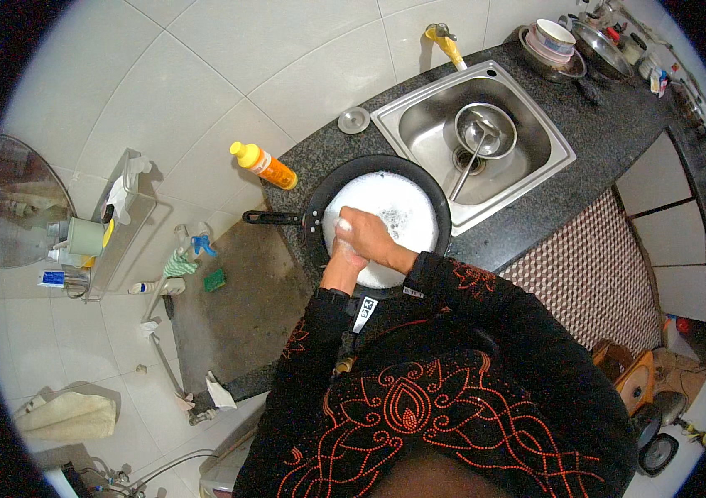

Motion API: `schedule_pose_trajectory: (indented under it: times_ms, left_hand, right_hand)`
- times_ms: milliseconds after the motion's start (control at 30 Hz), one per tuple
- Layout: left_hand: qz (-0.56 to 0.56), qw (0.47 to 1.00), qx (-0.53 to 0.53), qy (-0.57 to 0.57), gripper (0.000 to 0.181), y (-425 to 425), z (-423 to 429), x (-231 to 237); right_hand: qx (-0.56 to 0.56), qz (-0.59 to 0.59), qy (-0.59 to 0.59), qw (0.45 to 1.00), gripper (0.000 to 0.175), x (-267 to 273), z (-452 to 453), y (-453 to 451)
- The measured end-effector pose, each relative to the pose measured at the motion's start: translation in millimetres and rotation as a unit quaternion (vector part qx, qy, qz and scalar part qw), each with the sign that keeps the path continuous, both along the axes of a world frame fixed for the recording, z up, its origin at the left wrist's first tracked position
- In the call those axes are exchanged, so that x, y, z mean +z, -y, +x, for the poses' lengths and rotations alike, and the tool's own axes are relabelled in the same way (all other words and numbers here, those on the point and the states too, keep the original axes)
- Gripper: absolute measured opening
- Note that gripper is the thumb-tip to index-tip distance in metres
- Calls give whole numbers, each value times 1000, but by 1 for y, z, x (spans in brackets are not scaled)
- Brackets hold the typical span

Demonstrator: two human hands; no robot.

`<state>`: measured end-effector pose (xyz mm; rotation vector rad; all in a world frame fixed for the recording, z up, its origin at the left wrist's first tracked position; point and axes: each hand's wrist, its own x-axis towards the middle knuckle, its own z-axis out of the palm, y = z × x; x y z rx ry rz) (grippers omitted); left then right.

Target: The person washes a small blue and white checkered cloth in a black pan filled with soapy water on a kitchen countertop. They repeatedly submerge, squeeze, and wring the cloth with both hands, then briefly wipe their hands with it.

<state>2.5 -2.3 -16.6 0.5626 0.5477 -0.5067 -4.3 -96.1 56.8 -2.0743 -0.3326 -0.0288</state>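
Observation:
A black frying pan [437,187] full of white suds [409,205] sits on the counter beside the sink. Over its near left part, my right hand [370,233] is clasped across my left hand [348,254]. White foam clings around the thumb and fingers. Whether something is squeezed between the palms is hidden. The pan's black handle [272,217] points left, past the counter edge. Right of the pan, the stainless steel sink [418,124] holds a metal bowl-shaped utensil [502,118] and a long-handled metal ladle [466,174] lying in it.
An orange bottle with a yellow cap [266,167] stands left of the pan by the wall. A sink strainer [353,120] lies behind the pan. Stacked bowls [549,46] are at the far right. A green sponge [215,280] is at the left; a tap [446,43] rises behind the sink.

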Motion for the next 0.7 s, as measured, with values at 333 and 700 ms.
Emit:
schedule_pose_trajectory:
  times_ms: [333,700]
  left_hand:
    - [193,977,59,-76,33,-15,11,37]
    - [157,987,29,-1,34,-1,2,26]
  right_hand:
    - [-1,13,11,1000,25,-9,-20,14]
    - [-48,-104,-55,992,29,-32,23,29]
